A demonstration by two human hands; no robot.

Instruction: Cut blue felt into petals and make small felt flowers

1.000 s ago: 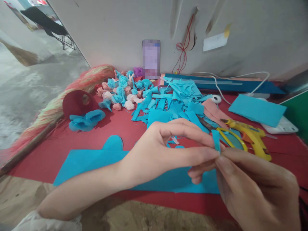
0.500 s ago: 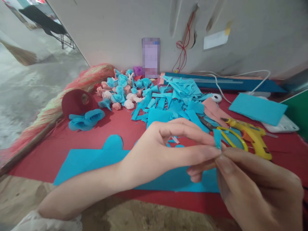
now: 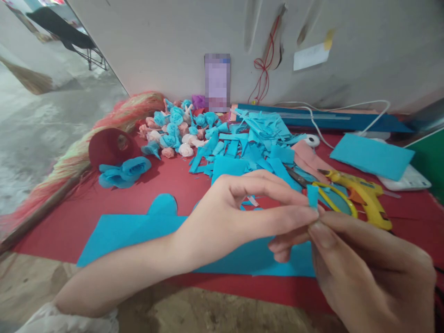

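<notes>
Between the fingertips of both hands a small blue paper strip (image 3: 312,196) stands up, its lower end hidden by the fingers. My left hand (image 3: 243,212) is closed on it, thumb against forefinger. My right hand (image 3: 367,263) pinches at the same spot from the right, its fingertips touching those of the left. Under the hands lies a wide blue paper sheet (image 3: 135,231) on the red table covering (image 3: 45,236). A round blue paper piece (image 3: 163,205) rests at the sheet's back edge.
Blue paper scraps (image 3: 239,148) heap behind my hands, beside pink and blue paper roses (image 3: 173,134). Yellow-handled scissors (image 3: 336,199) and a yellow glue gun (image 3: 371,199) lie at right. A phone (image 3: 217,83) leans against the wall. A broom (image 3: 79,152) borders the left.
Both hands keep their pinch with hardly any movement. The blue strip's tip has turned slightly and looks a little broader; the fingertips have shifted slightly up and left.
</notes>
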